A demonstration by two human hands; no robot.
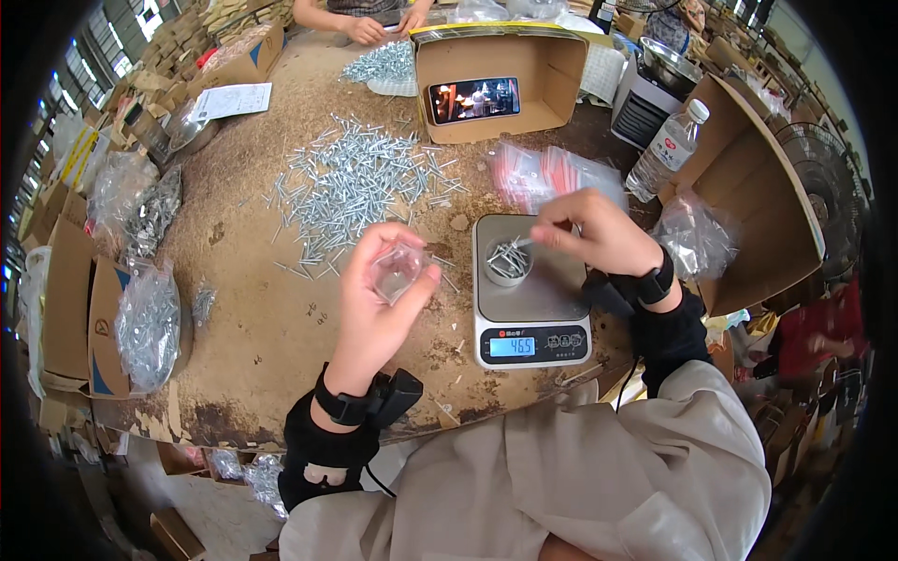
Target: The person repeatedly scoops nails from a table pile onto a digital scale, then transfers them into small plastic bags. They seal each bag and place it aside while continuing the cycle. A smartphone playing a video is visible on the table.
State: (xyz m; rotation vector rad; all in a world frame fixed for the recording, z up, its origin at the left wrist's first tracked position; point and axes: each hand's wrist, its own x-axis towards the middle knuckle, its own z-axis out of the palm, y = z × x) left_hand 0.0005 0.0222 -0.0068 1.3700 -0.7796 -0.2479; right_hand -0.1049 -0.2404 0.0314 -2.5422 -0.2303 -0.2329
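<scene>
My left hand (385,290) is curled around a small clear plastic bag (398,271), its mouth spread between thumb and fingers. To its right stands a digital scale (496,307) with a metal plate and a lit blue display. A small round cup (506,278) on the plate holds several silver screws (509,258). My right hand (594,232) is pinched at the cup's right edge; whether its fingertips grip the rim or a screw cannot be made out. Beyond my left hand, a wide heap of loose silver screws (360,182) lies on the worn wooden table (248,318).
Red-edged clear bags (543,175) lie behind the scale. A cardboard box (552,89) on its side holds a phone (474,100). A water bottle (666,150) and an open carton (762,196) stand right; a filled bag (148,327) sits left. Across the table are another person's hands (367,30).
</scene>
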